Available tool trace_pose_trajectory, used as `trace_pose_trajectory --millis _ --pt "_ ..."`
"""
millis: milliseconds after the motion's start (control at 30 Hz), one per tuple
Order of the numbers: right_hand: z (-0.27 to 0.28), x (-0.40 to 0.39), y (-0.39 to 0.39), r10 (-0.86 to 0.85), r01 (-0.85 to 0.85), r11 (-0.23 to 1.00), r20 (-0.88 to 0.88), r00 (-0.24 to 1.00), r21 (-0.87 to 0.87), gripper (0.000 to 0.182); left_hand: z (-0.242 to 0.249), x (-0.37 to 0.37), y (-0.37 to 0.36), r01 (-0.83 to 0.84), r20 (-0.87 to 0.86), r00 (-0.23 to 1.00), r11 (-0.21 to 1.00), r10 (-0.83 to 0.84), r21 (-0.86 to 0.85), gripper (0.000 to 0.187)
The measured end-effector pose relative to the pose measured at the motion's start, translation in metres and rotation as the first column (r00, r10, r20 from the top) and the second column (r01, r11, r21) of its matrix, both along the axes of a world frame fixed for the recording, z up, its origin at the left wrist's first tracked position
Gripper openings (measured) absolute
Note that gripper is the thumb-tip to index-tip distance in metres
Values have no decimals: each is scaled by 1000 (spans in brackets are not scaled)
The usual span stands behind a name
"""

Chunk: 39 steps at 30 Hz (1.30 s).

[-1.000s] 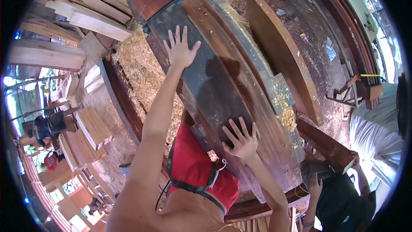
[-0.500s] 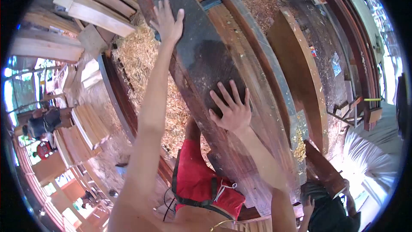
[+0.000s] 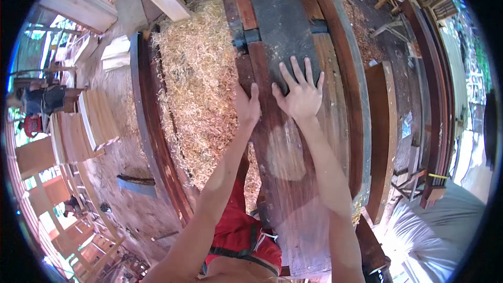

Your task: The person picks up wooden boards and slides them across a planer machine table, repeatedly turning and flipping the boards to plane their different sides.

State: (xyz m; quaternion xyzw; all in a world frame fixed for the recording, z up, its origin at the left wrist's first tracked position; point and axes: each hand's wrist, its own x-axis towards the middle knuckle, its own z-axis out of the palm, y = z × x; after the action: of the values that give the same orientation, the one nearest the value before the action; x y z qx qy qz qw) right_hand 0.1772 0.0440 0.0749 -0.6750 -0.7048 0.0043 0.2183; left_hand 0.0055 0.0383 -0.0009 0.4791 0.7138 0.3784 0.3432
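Observation:
In front of me runs a long black-faced board (image 3: 280, 18), over brown wooden planks. My right hand (image 3: 303, 97) lies palm down with fingers spread, its fingertips on the black surface. My left hand (image 3: 247, 107) is at the plank's left edge, the thumb raised apart on top and the fingers reaching over the side, partly hidden. Just below my right hand the brown plank (image 3: 285, 152) shows its grain and a paler patch.
Wood shavings (image 3: 194, 84) cover the ground to the left, beside a dark beam (image 3: 149, 110). Sawn planks (image 3: 99, 118) are stacked further left. On the right stand a curved brown board (image 3: 380, 136) and long dark beams (image 3: 437, 89). A grey sheet (image 3: 445, 220) hangs lower right.
My view has turned, and the board now runs more upright. My left hand has come back from far up the black surface to the near left edge. The right hand stays spread on the board.

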Motion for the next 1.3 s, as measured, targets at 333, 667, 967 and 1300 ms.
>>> trace_pose_trajectory --millis 333,667,967,1300 --pt "-18 -9 116 -6 4 1000 99 995 25 57 14 -3 0 65 11 998 996 -64 -58 79" --pt "-29 -27 225 -43 46 999 155 987 -16 62 13 -3 -2 46 172 984 999 -47 12 83" --pt "-11 -27 357 -113 122 992 -316 942 10 73 -34 -53 78 -269 499 818 957 285 -107 69" --pt "30 -99 351 -412 214 858 -378 829 -466 85 36 -111 412 342 678 735 861 5 -377 75"
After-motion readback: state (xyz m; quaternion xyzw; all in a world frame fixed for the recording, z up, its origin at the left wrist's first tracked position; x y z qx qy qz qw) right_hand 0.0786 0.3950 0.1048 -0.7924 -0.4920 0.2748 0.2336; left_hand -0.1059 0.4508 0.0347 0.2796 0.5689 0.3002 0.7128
